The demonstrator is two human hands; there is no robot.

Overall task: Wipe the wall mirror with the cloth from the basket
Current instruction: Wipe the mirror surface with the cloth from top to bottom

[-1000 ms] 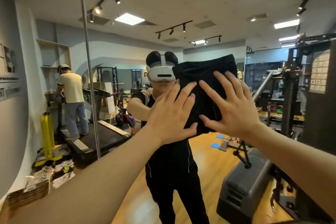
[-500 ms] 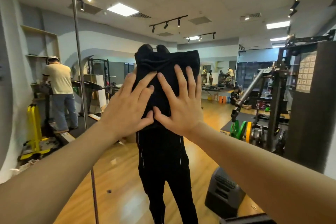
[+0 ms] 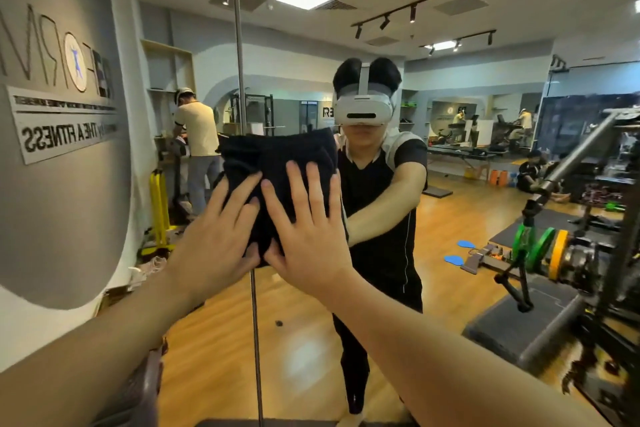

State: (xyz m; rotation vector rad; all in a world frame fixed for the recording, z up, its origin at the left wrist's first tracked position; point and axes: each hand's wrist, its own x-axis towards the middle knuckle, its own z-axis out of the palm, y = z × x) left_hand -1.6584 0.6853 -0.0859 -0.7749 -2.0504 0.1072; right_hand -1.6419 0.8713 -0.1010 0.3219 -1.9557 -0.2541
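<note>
Black cloth (image 3: 277,163) is spread flat against the wall mirror (image 3: 450,225), pinned there by both palms; it sits about chest-high, straddling the vertical seam (image 3: 239,45) between two mirror panels. Nearest the camera, two bare forearms reach forward and meet at the cloth's lower half. The left hand (image 3: 216,239) lies open with straight, splayed fingers pressing the fabric's left side, and the right hand (image 3: 311,236) lies open the same way just beside it, thumbs almost touching. Neither hand curls round the cloth: flat palms likely spread the pressure so a wide patch of glass is rubbed at once, and two hands keep the folded fabric from bunching or slipping down. The wiping appears well under way, with the cloth over the seam, a spot where dirt could collect. Farther off, all in reflection, stand the person in a white headset, a wooden gym floor (image 3: 214,357), weight plates (image 3: 540,246) at right and another person (image 3: 195,135) by a machine at left
</note>
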